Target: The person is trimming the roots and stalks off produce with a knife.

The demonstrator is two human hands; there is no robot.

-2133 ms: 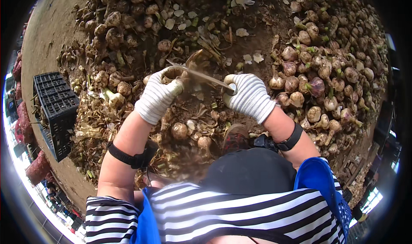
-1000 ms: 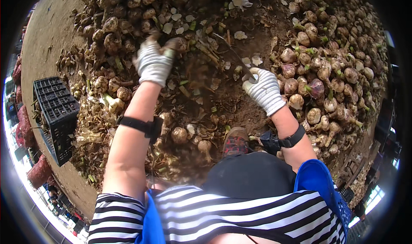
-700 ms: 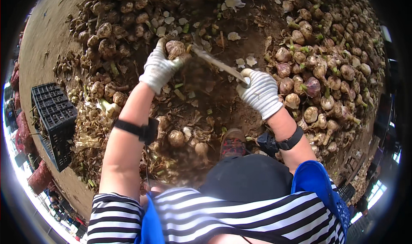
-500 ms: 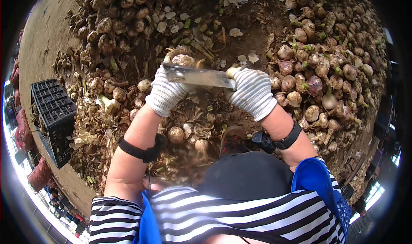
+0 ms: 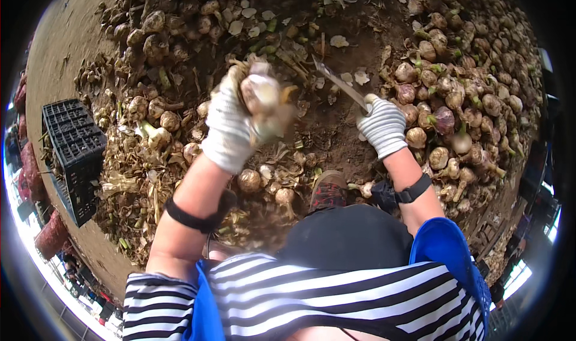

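Observation:
In a striped knit glove, my left hand (image 5: 229, 120) is closed round a garlic bulb (image 5: 261, 91), which is smeared by motion. More pale garlic shows blurred below that bulb, and I cannot make out how many pieces are in the grip. My right hand (image 5: 383, 125), gloved the same way, grips a knife (image 5: 339, 83). Its handle is hidden in the fist, and the narrow blade points up and to the left, apart from the garlic. Beyond the right hand lies a big heap of garlic bulbs (image 5: 456, 95), some with purple skin or green stem stubs.
Another garlic pile (image 5: 155, 41) spreads at the far left. Dry skins and cut stems (image 5: 129, 185) litter the ground there. A black plastic crate (image 5: 75, 155) stands at the left. My shoe (image 5: 329, 191) rests on the soil between the piles. Red mesh sacks (image 5: 51, 236) lie along the left edge.
The knife blade has swung away from the left hand as my right hand moved right. My left hand has turned, showing the garlic's pale side. The bulb now blurs with motion.

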